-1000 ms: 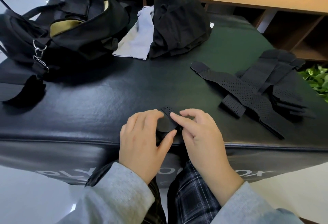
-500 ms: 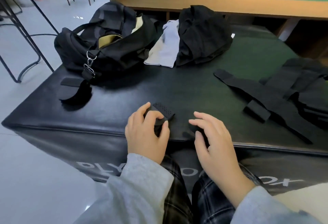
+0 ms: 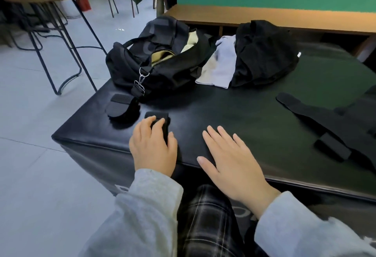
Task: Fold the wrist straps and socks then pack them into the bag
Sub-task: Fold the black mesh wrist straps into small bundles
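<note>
**Folded strap under my left hand, right hand flat on the pad**

My left hand (image 3: 153, 147) lies on the folded strap (image 3: 159, 118), fingers curled over its top and thumb down its right side, so I grip it against the black pad (image 3: 223, 104). The strap is a small dark block near the pad's front left corner. Only its far end and right edge show past my fingers.

My right hand (image 3: 232, 162) holds nothing. It lies flat and spread, palm down, near the pad's front edge, just right of the left hand and apart from it.

Just left of the held strap sits a second folded strap (image 3: 120, 107), in front of the bag (image 3: 162, 61). The bag stands at the far left of the pad with its mouth open and a pale yellow lining showing. Its metal clip (image 3: 142, 75) hangs at the near end.

To the bag's right, touching it, lie the pale socks (image 3: 220, 66). A heap of black cloth (image 3: 264, 51) partly covers their right edge.

On the right side of the pad lies an unfolded strap (image 3: 317, 116), stretched out long, running off the frame's right edge. It is well apart from both my hands.

My grey sleeves (image 3: 150, 206) and checked trousers (image 3: 207, 222) fill the bottom of the view.
</note>
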`<state>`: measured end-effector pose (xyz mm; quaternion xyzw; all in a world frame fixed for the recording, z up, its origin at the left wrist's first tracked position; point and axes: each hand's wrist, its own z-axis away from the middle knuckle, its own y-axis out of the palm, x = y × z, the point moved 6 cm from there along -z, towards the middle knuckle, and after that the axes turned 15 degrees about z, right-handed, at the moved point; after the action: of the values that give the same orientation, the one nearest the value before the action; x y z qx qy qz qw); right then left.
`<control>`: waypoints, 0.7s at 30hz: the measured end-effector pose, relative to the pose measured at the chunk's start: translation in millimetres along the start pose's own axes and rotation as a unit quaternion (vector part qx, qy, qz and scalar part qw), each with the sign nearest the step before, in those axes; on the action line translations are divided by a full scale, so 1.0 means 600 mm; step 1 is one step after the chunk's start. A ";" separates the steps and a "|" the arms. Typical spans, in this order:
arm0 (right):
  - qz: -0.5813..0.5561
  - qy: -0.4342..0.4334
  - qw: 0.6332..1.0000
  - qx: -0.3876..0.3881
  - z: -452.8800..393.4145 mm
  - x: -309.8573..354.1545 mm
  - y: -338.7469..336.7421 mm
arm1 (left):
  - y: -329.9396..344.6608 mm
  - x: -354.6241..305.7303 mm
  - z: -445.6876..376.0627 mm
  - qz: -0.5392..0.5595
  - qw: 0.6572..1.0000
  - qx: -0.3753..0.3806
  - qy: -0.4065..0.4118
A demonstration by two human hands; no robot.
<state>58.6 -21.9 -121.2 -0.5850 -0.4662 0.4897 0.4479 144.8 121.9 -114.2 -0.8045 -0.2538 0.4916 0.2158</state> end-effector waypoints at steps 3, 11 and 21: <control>0.020 0.021 0.999 -0.020 0.001 -0.003 0.002 | -0.003 0.009 -0.021 -0.049 0.997 0.052 -0.002; 0.048 0.029 0.998 -0.025 -0.002 -0.002 0.006 | -0.001 0.032 -0.066 -0.175 0.972 0.155 -0.016; 0.012 0.042 0.999 -0.008 0.007 0.000 0.003 | 0.012 0.009 -0.046 -0.222 0.953 0.205 0.029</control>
<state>54.4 -21.8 -123.3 -0.6142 -0.4441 0.4663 0.4563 173.5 116.8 -110.7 -0.6799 -0.3133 0.4495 0.4874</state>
